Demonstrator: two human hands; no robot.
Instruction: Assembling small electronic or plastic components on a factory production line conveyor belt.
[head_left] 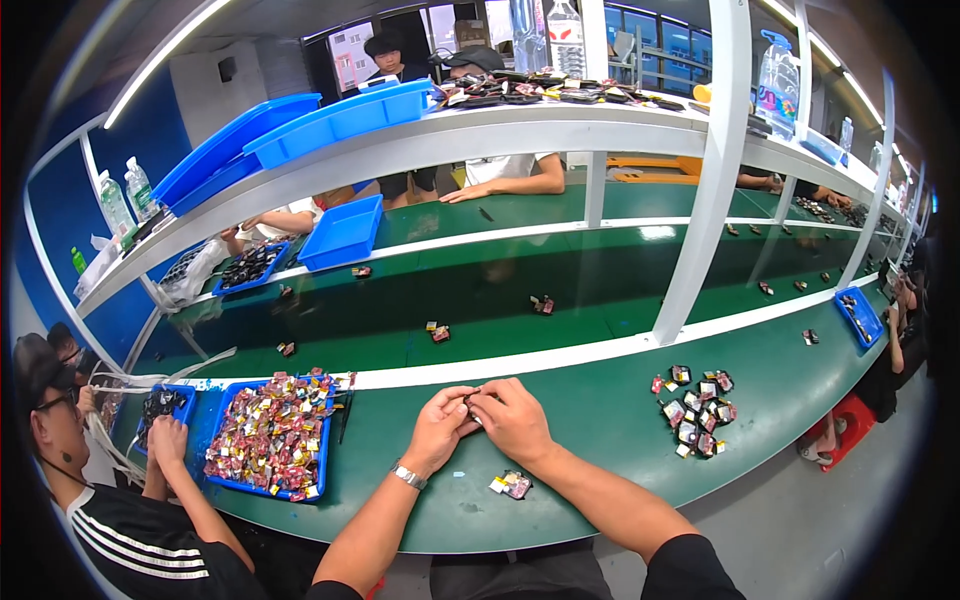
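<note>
Over the near green work surface, my left hand [438,430] and my right hand [512,418] meet with fingers closed round something small and dark, mostly hidden by the fingertips. A metal-banded watch [409,476] circles my left wrist. Just below the hands lies a small electronic piece [513,485] with pinkish-red, white and yellow parts, and a tiny pale scrap [458,474] beside it. To the right is a loose cluster of similar electronic pieces [697,412] with black edges. On the left, a blue tray [322,462] is heaped with more of them.
Behind the white rail [480,373], a lower green belt [490,318] carries scattered pieces. A white post [705,190] rises at the right. Overhead, a shelf [600,130] holds blue trays [340,124] and bottles. A co-worker [150,520] handles things by a small blue tray at the left.
</note>
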